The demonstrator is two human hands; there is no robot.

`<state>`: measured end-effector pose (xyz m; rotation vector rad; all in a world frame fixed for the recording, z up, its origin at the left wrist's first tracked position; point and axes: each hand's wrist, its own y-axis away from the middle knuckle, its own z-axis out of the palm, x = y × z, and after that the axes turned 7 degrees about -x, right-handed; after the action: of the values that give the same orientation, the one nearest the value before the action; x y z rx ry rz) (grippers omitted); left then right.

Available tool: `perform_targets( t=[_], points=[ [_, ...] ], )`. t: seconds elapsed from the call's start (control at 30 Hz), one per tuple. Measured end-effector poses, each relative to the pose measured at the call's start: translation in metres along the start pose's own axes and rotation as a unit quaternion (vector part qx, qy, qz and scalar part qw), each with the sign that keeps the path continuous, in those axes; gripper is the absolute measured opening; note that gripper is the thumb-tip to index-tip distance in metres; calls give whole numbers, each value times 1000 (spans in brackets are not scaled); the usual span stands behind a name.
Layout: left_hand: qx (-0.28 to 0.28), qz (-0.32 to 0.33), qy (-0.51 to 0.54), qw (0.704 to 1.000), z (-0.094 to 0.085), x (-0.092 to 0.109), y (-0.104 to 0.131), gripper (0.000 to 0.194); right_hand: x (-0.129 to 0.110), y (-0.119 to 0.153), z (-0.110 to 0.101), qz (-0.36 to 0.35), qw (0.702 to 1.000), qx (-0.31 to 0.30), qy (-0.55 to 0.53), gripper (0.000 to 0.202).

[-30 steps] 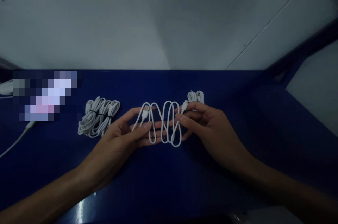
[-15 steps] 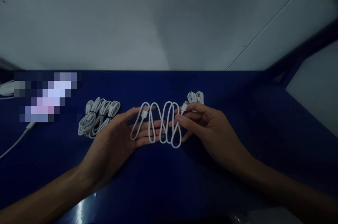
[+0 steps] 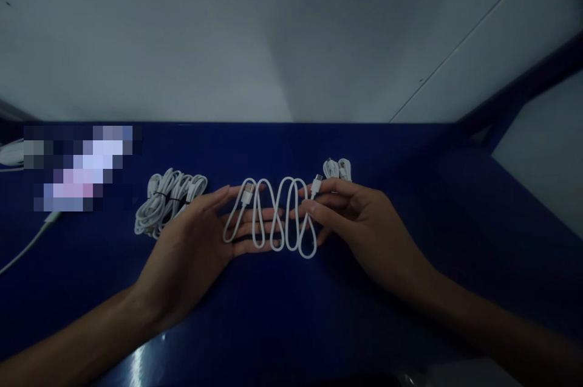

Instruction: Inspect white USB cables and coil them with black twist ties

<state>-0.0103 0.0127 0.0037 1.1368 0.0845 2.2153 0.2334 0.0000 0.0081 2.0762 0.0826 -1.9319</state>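
Note:
A white cable [image 3: 277, 244] lies in zigzag loops across the fingers of both hands. Palm up, my left hand [image 3: 195, 247] has its fingers stretched out beneath the left loops, with the larger plug of the cable resting over them. My right hand [image 3: 364, 217] pinches the cable's right end between thumb and fingers, just below the small plug, which points up. Left of my left hand, partly behind it, lies a pile of coiled white cables [image 3: 159, 202] with dark ties. Another small white coil [image 3: 337, 168] sits just beyond my right fingers.
The blue table [image 3: 273, 320] runs back to a pale grey wall. At the left, a blurred-out bright object [image 3: 93, 162] has a white cord [image 3: 27, 250] leading from it. A white item [image 3: 11, 153] lies at the far left edge.
The loops have spread a little wider, and the rightmost loop has shifted slightly right and down. The small plug has tilted more upright. Both hands have barely moved.

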Motion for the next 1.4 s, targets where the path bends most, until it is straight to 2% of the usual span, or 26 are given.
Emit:
perform_targets(
  t=[0.13,0.67,0.9,1.4],
  points=[
    [-4,5,-10,1000,-2,0,-1,41,2,-1,0,-7,1000,6,0,21],
    [10,5,0,1000,-2,1,-1,34,-2,1,1,-6,1000,-9,-7,25],
    [5,8,10,1000,-3,0,-1,35,1,0,1,-15,1000,8,-8,27],
    [13,6,23,1000,0,0,-1,40,2,0,0,-9,1000,17,5,15]
  ],
)
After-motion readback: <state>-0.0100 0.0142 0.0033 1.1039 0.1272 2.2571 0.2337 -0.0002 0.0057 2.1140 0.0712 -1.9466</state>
